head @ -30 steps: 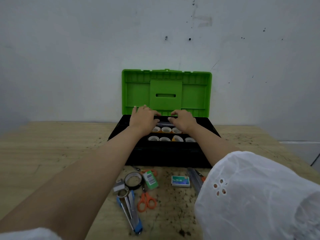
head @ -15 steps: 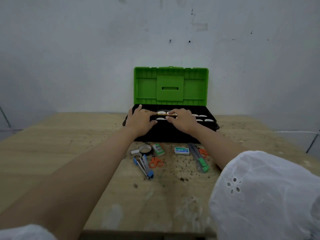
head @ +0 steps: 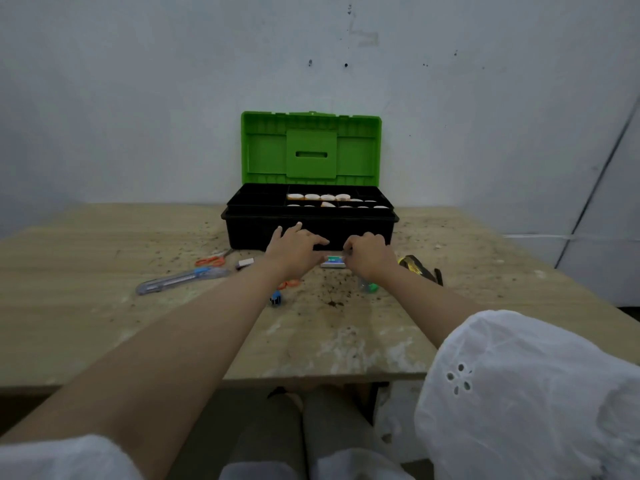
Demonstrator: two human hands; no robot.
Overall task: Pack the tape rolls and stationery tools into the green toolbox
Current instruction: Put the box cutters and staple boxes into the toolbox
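Before the green toolbox point(head: 263, 157), held left hand point(head: 294, 252) with fingers apart; curled right hand point(head: 370, 255) fingers at a small box point(head: 332, 262); could not tell if gripping.

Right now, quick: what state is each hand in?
Left hand: open, holding nothing visible.
Right hand: fingers curled at the small box; grip cannot be told.

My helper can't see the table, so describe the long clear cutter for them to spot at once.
Find the open green toolbox on the wooden table. Off its front left corner, left of the left hand, lies the cutter. It is the longest item there, clear with a blue slider, unlike the short orange scissors behind it.
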